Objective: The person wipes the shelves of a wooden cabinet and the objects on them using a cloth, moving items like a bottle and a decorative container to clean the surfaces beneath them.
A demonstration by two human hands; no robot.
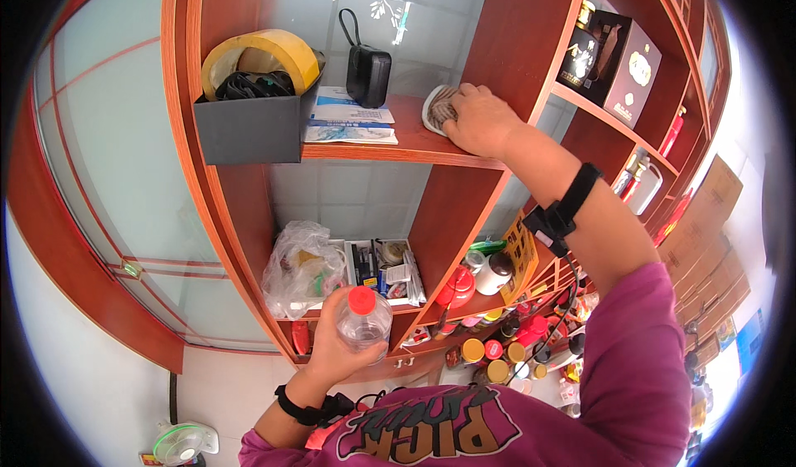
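Note:
A clear plastic bottle [365, 330] with a red cap is gripped in my left hand [336, 349], upright in front of the lower shelf. On the upper shelf, my right hand [482, 119] grasps a brown-and-white striped cloth [440, 109] with a pale edge, at the right end by the upright panel. My fingers hide part of the cloth. To its left stands a black box-shaped device [368, 75] with a wrist strap, resting by printed leaflets [351, 122] on the shelf board [410, 147].
A dark grey box [249, 130] holding a yellow tape roll [298, 57] sits left on the upper shelf. Below are a clear plastic bag [301, 268] and a tray of small items [388, 268]. Several jars [497, 370] crowd the lower right; a fan [186, 445] is at lower left.

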